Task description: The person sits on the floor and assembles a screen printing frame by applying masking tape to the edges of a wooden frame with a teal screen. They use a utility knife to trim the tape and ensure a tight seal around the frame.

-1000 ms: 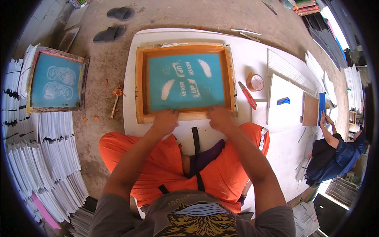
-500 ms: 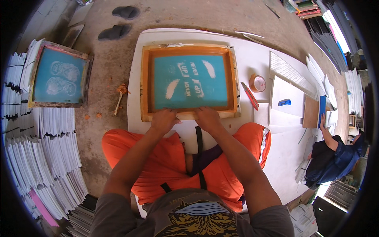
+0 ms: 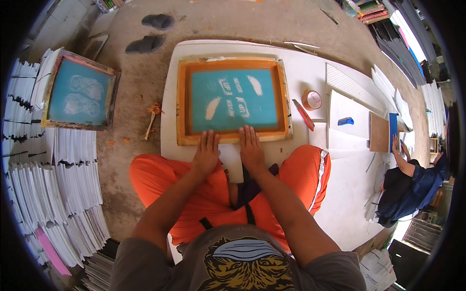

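Flat, the screen frame [image 3: 233, 101] lay w/ long axis sideways; left hand [image 3: 207, 154] & right hand [image 3: 251, 150], fingers spread, pressed its near edge.

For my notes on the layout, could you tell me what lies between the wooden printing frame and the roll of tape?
In the head view, a red-handled tool lies between the printing frame and tape roll.

A screen-printing workshop — framed mesh screens [image 3: 233, 101], stacked printed sheets [image 3: 58, 194], concrete floor [image 3: 136, 87].
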Action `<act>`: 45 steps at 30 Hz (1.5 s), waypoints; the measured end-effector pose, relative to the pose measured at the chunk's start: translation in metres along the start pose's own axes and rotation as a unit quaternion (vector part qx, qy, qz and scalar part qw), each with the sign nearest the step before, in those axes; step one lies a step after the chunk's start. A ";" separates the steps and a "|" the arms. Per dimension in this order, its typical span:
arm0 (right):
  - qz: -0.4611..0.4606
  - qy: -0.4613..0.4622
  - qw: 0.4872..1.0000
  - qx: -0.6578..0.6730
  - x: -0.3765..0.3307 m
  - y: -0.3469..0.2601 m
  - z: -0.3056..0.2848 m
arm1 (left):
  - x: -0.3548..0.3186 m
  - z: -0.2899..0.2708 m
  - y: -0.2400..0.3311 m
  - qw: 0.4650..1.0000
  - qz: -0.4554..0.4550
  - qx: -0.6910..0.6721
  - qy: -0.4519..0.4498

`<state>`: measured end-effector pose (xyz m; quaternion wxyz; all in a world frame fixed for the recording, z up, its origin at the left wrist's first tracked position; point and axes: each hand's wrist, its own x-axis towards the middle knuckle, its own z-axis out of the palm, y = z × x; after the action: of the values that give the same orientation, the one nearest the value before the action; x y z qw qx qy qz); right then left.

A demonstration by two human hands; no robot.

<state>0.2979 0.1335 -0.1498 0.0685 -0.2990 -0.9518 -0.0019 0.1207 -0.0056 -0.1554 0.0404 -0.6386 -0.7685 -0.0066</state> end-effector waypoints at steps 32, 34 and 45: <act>0.066 -0.191 0.978 0.058 -0.007 -0.006 -0.034 | 0.012 -0.077 -0.093 0.971 -0.016 0.179 -0.159; 0.069 -0.183 0.978 0.066 -0.009 -0.007 -0.035 | 0.010 -0.075 -0.094 0.973 0.003 0.169 -0.160; -0.023 -0.233 0.964 0.129 0.016 -0.010 -0.041 | 0.013 -0.054 -0.086 0.989 0.023 0.020 -0.143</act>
<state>0.2845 0.1328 -0.1065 -0.1177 -0.2581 -0.9401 0.1889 0.0368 -0.0124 -0.0973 -0.0571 -0.6493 -0.7516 0.1012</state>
